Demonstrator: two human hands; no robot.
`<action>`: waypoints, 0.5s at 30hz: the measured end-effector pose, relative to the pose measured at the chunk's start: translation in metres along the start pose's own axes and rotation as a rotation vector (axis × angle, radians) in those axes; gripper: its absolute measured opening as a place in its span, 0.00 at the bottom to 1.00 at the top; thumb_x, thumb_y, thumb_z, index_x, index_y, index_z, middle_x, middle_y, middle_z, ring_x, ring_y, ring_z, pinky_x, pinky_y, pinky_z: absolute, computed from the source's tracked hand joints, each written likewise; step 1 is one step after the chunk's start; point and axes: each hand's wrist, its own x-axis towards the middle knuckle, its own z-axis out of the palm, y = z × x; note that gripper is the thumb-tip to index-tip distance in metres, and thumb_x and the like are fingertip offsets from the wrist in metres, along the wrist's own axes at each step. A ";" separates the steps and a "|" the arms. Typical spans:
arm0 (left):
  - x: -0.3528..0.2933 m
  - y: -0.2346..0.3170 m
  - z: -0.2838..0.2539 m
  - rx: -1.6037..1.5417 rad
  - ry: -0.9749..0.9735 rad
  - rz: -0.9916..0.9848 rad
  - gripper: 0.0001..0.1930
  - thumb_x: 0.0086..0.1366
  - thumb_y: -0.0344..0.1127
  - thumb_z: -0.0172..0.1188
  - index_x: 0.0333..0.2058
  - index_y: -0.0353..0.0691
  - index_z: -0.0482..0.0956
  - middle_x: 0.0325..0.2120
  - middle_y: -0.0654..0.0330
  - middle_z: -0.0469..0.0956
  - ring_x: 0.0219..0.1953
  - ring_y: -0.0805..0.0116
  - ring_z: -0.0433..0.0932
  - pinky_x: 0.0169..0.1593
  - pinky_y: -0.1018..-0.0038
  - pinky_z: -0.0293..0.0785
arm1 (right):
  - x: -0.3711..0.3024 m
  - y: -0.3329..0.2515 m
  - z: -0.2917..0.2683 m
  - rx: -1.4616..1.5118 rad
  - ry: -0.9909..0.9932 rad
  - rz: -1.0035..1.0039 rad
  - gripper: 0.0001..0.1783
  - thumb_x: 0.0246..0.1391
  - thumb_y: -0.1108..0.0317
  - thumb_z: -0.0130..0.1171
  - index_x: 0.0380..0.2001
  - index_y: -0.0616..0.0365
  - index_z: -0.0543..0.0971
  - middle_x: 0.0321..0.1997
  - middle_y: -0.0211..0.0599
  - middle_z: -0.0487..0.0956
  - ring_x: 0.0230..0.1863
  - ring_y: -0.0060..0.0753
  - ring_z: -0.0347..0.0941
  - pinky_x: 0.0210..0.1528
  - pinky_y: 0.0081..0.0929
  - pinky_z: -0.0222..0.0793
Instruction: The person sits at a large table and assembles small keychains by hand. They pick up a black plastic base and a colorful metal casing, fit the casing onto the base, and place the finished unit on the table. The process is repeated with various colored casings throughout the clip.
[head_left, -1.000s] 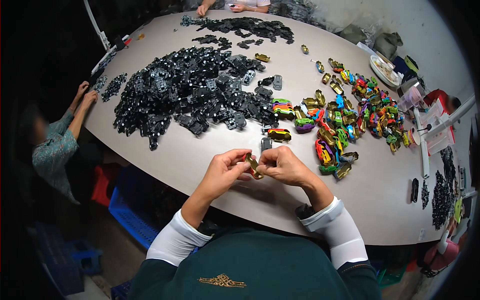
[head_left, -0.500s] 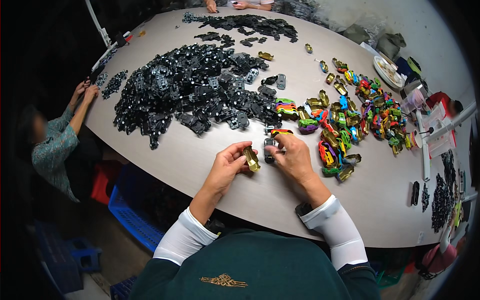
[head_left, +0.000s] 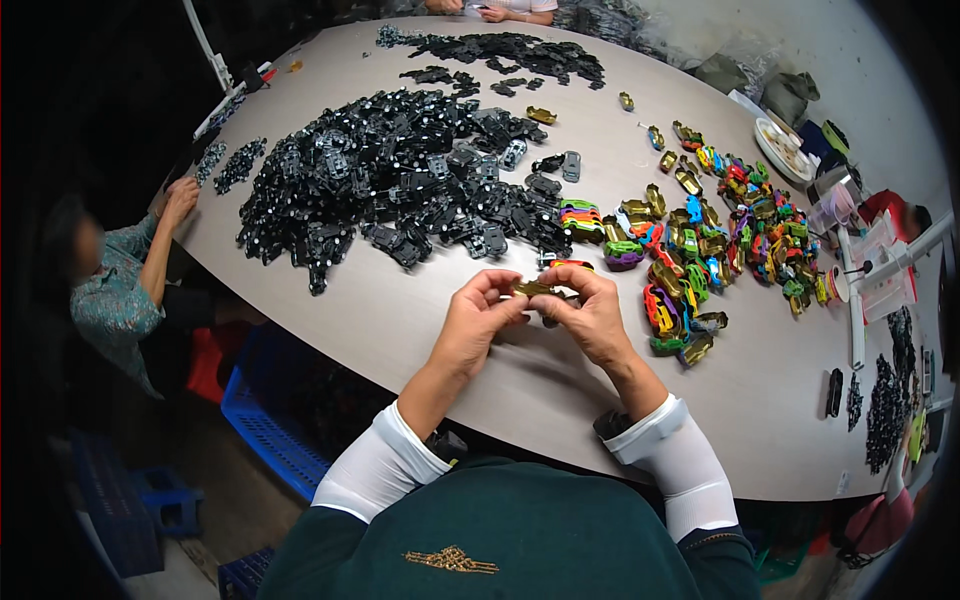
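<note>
I see my left hand (head_left: 478, 318) and right hand (head_left: 590, 315) meeting above the near edge of the table (head_left: 420, 320), fingers of both pinched on a small gold toy car (head_left: 532, 289) held between them. Just beyond sit coloured cars (head_left: 700, 240) to the right and a black parts heap (head_left: 400, 185) ahead; farther left, another person's hand (head_left: 180, 197) rests at the table edge

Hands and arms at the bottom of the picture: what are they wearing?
Both the left hand and the right hand are bare, with no gloves. Each forearm wears a snug white sleeve running from elbow toward wrist. Above them is a dark green top with a small gold emblem.
</note>
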 end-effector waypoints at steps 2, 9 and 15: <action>0.000 0.005 0.009 0.250 -0.032 0.009 0.21 0.60 0.25 0.63 0.52 0.36 0.71 0.48 0.53 0.76 0.46 0.64 0.77 0.51 0.70 0.74 | 0.002 0.001 -0.003 0.159 0.037 0.017 0.11 0.51 0.69 0.68 0.36 0.63 0.80 0.34 0.31 0.81 0.35 0.17 0.75 0.38 0.16 0.71; -0.005 -0.002 0.021 1.484 -0.280 0.532 0.29 0.53 0.23 0.62 0.56 0.43 0.71 0.58 0.52 0.65 0.59 0.45 0.63 0.61 0.58 0.62 | 0.009 -0.006 -0.030 -0.154 0.234 -0.031 0.12 0.48 0.68 0.69 0.34 0.62 0.78 0.31 0.26 0.79 0.27 0.13 0.66 0.30 0.15 0.66; -0.002 -0.002 0.013 1.447 -0.206 0.482 0.14 0.56 0.24 0.61 0.43 0.37 0.80 0.41 0.57 0.76 0.45 0.58 0.73 0.47 0.67 0.70 | 0.010 -0.018 -0.042 -0.761 -0.092 0.098 0.22 0.38 0.64 0.70 0.36 0.64 0.76 0.28 0.47 0.78 0.31 0.46 0.77 0.35 0.37 0.72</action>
